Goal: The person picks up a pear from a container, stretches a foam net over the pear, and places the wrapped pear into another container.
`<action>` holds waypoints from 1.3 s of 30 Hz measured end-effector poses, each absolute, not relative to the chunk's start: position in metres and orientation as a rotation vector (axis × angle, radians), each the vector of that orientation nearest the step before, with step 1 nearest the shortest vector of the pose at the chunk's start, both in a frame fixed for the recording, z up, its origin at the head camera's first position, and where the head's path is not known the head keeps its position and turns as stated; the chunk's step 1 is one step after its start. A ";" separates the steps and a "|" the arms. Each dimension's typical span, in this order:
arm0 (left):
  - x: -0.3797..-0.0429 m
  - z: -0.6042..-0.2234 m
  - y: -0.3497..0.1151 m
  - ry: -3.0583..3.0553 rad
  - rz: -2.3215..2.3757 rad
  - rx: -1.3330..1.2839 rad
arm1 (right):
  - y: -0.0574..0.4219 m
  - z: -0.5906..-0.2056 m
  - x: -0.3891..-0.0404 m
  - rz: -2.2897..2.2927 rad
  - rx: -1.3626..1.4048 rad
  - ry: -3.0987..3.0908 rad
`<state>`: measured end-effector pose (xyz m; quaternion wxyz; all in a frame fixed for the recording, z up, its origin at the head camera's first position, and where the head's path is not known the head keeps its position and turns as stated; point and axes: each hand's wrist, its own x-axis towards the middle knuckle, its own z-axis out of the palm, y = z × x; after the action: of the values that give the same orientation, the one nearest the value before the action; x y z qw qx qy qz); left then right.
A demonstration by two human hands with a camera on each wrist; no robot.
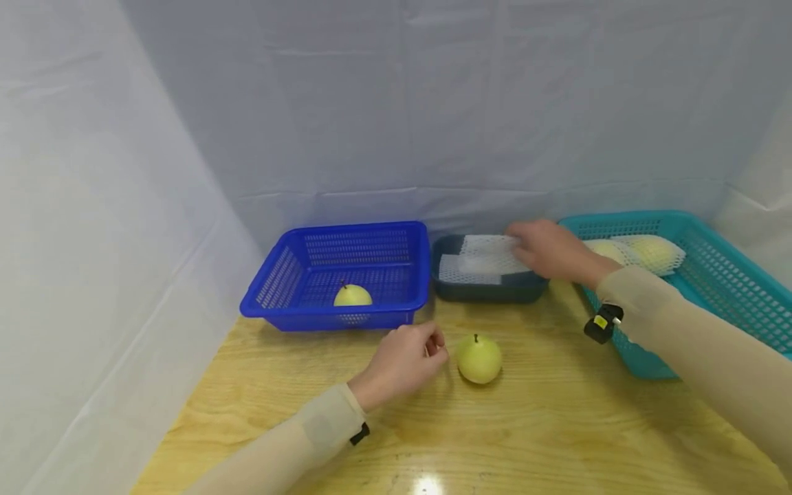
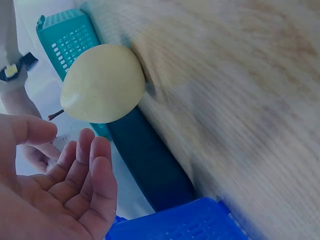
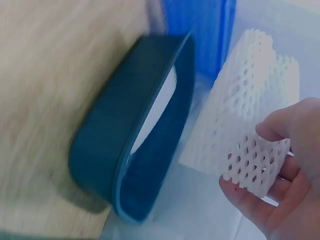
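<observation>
My right hand pinches a white foam fruit net between thumb and fingers, above the dark teal bin. More white netting shows in that bin in the head view. My left hand hangs with loosely curled fingers just left of a yellow-green pear, holding nothing. That pear stands on the table with its stem up. In the left wrist view the pear lies beyond the fingertips, apart from them.
A blue basket at the left holds one pear. At the right, a turquoise basket contains pears in white foam nets. White sheeting hangs behind and beside the wooden table.
</observation>
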<state>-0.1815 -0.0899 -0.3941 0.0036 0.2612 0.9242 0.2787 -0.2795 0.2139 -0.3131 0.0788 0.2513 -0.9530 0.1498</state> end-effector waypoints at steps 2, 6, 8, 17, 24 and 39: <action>-0.183 -0.392 -0.091 2.899 0.927 0.820 | 0.210 -0.309 -0.268 0.560 0.768 -2.828; -0.186 -0.388 -0.091 2.934 1.044 0.838 | 0.202 -0.305 -0.247 0.695 0.805 -2.773; -0.189 -0.387 -0.090 2.952 1.108 0.839 | 0.198 -0.304 -0.238 0.731 0.820 -2.754; -0.195 -0.372 -0.080 2.673 1.555 0.866 | 0.178 -0.305 -0.201 0.903 0.933 -2.655; -0.191 -0.366 -0.067 2.103 1.857 0.913 | 0.161 -0.315 -0.186 0.990 1.107 -2.487; -0.181 -0.362 -0.057 1.910 1.990 0.737 | 0.154 -0.323 -0.171 1.227 0.938 -2.543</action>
<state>-0.1814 -0.0570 -0.3624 0.1428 0.2555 0.6620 0.6900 -0.1712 0.1541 -0.3232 0.0832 0.3142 -0.8517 0.4110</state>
